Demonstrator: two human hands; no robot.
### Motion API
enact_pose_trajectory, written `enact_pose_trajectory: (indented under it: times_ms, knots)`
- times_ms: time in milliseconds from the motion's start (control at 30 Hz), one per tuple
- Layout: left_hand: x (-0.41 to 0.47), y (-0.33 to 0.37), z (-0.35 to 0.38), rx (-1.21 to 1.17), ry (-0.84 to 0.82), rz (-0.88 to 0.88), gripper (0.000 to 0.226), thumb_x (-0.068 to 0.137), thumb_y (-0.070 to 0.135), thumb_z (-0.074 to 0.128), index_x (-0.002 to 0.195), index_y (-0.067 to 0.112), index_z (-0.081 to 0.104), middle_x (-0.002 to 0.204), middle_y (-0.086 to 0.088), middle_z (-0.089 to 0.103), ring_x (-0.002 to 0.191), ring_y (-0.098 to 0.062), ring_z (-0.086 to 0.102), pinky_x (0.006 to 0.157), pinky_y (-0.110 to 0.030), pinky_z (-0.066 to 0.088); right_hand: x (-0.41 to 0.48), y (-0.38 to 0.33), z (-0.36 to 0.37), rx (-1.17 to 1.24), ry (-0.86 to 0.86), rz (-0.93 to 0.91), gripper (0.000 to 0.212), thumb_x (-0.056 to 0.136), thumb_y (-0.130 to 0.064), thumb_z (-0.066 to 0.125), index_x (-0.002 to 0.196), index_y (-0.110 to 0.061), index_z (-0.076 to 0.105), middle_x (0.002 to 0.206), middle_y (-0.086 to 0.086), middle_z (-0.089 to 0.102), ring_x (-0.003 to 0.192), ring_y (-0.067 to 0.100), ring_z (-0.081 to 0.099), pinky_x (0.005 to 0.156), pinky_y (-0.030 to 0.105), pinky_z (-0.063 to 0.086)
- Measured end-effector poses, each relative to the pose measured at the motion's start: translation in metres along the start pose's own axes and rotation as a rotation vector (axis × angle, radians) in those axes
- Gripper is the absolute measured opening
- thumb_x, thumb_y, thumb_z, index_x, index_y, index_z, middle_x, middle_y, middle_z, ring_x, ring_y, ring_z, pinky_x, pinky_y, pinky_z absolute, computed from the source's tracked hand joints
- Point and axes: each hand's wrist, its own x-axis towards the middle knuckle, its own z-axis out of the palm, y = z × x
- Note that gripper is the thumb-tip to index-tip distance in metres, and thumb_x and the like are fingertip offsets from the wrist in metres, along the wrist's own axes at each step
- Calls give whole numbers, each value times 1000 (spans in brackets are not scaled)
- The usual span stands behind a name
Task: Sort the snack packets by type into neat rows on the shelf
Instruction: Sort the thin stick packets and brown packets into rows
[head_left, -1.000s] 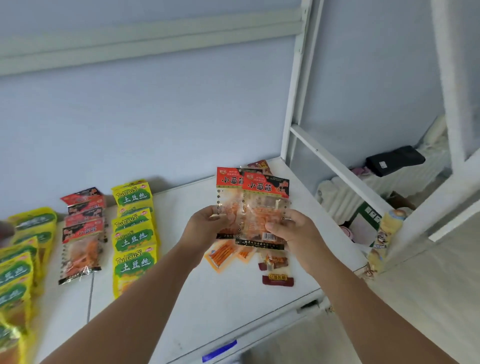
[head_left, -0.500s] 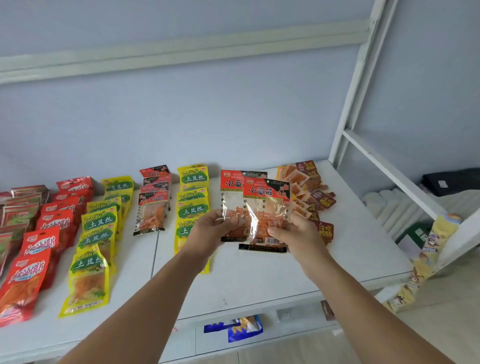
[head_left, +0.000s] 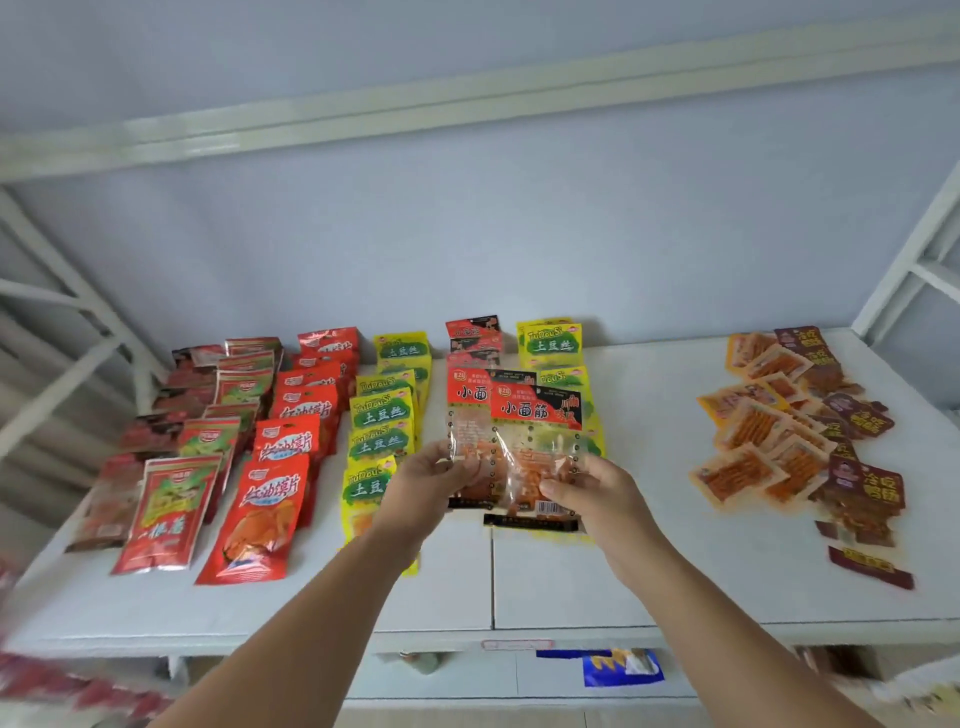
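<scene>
Red-topped clear packets (head_left: 537, 415), two overlapping, are held upright just above the white shelf (head_left: 675, 582). The left hand (head_left: 428, 483) pinches the rear one's lower edge, and the right hand (head_left: 597, 493) has its fingers clamped on the front one. Yellow packets (head_left: 382, 415) lie in rows beside them. An unsorted pile (head_left: 779, 441) lies well apart on the right.

Two overlapping red-topped packets (head_left: 535, 413) (upright)

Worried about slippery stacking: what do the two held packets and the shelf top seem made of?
Held packets: thin plastic film, glossy; the clear lower half shows orange contents and catches glare. Shelf top: smooth white panels, matte, seam between them; painted metal or laminate, cannot tell which.
</scene>
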Motion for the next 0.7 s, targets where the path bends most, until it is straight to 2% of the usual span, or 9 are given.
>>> enact_pose_trajectory:
  times_ms: [100,200,233,300,367,400,500,600,700]
  knots:
    - [5,-8,-36,38,6,-11,21,94,17,72,103,-1,65,93,-3,79,90,-14,75,87,-35,48,4,8,37,16,19,2,34,83,-17,81,114,-11,67,103,2,76,96,17,71,71,29,52]
    - [17,-10,-56,88,31,-36,3,92,20,75,93,17,76,95,-4,80,94,-19,76,91,-39,54,7,14,56,58,35,25,25,83,-3,79,106,-8,70,95,5,79,77,8,74,55,14,49]
    - [23,-12,-59,113,32,-48,4,92,23,75,88,22,77,93,-2,80,90,-15,77,85,-36,54,8,15,58,80,37,33,24,83,0,77,105,-8,70,96,7,79,77,8,74,56,12,50]
    - [37,-15,-59,162,50,-83,8,90,27,77,82,25,76,85,3,80,72,-3,74,67,-26,49,11,17,54,94,46,46,24,84,-1,77,105,-10,70,100,7,78,86,12,75,66,18,54]
    - [55,-17,-55,192,63,-132,7,90,26,78,88,21,74,76,8,78,54,4,65,52,-18,44,17,18,43,85,59,53,25,85,-4,77,108,-14,71,101,4,78,95,18,75,83,30,55]
    - [65,-18,-51,209,69,-158,8,90,25,78,93,20,72,71,11,76,48,7,60,47,-16,41,22,18,37,83,66,57,26,85,-6,77,108,-15,71,101,3,78,97,20,74,86,34,54]
    - [94,-21,-41,280,104,-199,10,90,24,78,97,21,71,57,18,69,39,9,53,39,-12,38,36,16,20,54,77,80,29,85,-11,77,112,-21,70,100,-2,79,94,16,75,75,27,51]
    - [117,-24,-34,319,110,-254,12,89,24,80,97,21,72,58,14,69,37,8,50,39,-13,38,52,14,10,27,83,102,27,85,-12,78,108,-25,70,96,-5,79,88,10,75,61,15,51]
    - [136,-28,-29,349,136,-293,9,89,23,79,94,20,72,59,11,67,35,5,48,42,-16,38,66,9,3,-20,64,122,22,86,-14,78,105,-23,72,94,-4,79,85,12,75,55,14,52]
